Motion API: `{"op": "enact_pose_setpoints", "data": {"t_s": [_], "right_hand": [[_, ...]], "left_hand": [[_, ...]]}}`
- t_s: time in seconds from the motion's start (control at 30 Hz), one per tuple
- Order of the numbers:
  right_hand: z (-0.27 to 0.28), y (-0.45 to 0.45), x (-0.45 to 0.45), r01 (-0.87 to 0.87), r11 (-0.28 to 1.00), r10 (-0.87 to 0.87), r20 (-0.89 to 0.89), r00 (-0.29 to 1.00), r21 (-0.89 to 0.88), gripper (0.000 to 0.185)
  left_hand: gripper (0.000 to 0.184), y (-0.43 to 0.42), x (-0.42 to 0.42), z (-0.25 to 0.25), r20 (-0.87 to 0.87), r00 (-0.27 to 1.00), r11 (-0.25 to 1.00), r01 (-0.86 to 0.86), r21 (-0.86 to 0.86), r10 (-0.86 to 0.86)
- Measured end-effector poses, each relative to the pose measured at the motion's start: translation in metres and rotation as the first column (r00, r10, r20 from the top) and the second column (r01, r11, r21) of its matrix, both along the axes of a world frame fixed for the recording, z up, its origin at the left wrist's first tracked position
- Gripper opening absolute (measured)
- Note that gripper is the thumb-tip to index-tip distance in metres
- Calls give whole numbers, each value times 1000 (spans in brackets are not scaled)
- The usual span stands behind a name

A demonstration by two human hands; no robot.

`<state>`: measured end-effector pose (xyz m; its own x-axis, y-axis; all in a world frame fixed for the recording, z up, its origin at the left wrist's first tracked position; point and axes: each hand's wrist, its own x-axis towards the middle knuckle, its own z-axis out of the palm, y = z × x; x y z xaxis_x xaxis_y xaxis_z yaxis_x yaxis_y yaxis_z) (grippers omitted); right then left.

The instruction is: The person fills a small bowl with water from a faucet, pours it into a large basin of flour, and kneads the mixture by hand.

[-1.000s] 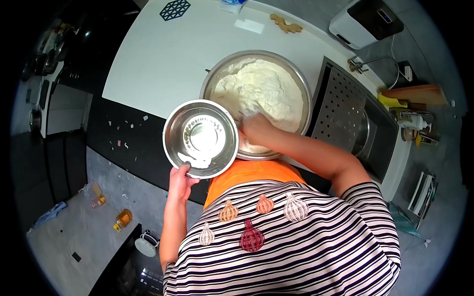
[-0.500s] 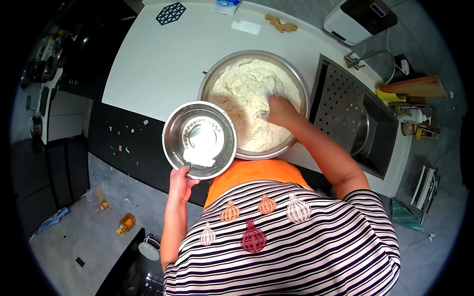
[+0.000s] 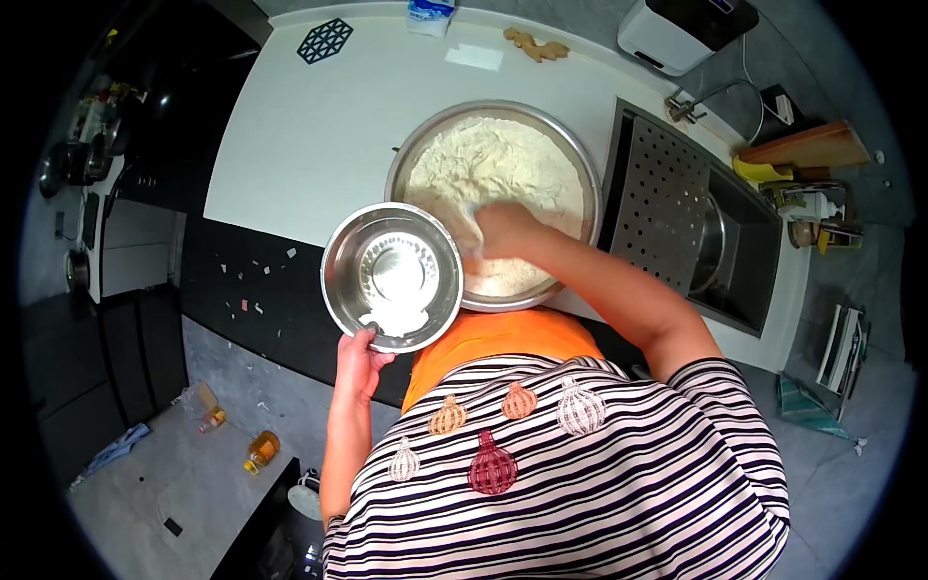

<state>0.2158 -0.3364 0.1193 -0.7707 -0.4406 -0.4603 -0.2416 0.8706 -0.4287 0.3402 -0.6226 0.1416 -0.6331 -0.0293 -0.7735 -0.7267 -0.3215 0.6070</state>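
My left hand (image 3: 361,361) grips the near rim of a small steel bowl (image 3: 346,253), thumb over the edge. Bright glare fills the bottom of this bowl, so I cannot tell what it holds. It is tilted slightly and overlaps the left edge of a large steel basin (image 3: 592,186) on the counter. Pale flour (image 3: 512,155), clumpy in places, fills much of the basin. My right hand (image 3: 507,230) is down in the flour near the small bowl. Its fingers are whitish, smeared by motion and partly hidden.
The white counter (image 3: 290,145) carries a dark trivet (image 3: 325,41), a blue-and-white packet (image 3: 429,15) and a ginger root (image 3: 535,44). On the right is a sink (image 3: 749,261) with a perforated steel tray (image 3: 660,193). An oil bottle (image 3: 261,451) lies on the floor.
My right hand has swept left through the flour, closer to the small bowl. My left hand keeps the small bowl in nearly the same place. The view has shifted slightly.
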Motion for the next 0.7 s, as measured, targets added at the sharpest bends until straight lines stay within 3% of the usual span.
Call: {"op": "enact_pose_setpoints", "data": {"t_s": [0.13,0.2,0.27,0.37,0.43,0.47,0.57,0.6,0.7], "right_hand": [[4,-1,33,-46,995,53,-79,995,93,34],[-19,-8,33,-145,987,159,-233,959,75,21],[-21,-14,12,-156,987,161,-182,970,42,22],[-37,-9,-23,-153,985,170,-252,953,86,24],[-36,-5,-34,47,997,-26,-295,955,62,26],[-36,-2,-33,48,997,-28,-293,956,61,26],[-10,20,-35,369,930,-366,-105,925,5,33],[4,26,-35,427,903,-428,-123,895,-41,41],[-21,40,-62,449,893,-445,-160,881,-16,50]], "left_hand": [[28,-1,-2,0,4,1000,1000,19,13,-19],[28,-1,-1,-1,14,1000,1000,15,9,-15],[28,-3,-1,-2,22,1000,1000,18,6,-18],[29,-1,-2,1,22,1000,1000,11,1,-11],[31,-3,-3,0,34,999,1000,13,1,-13],[31,-4,-2,0,35,999,1000,15,0,-15],[31,-2,-2,0,17,1000,1000,-1,23,0],[31,-3,-3,-1,22,1000,1000,-3,28,3],[31,-3,-4,-1,29,1000,1000,8,14,-9]]}}
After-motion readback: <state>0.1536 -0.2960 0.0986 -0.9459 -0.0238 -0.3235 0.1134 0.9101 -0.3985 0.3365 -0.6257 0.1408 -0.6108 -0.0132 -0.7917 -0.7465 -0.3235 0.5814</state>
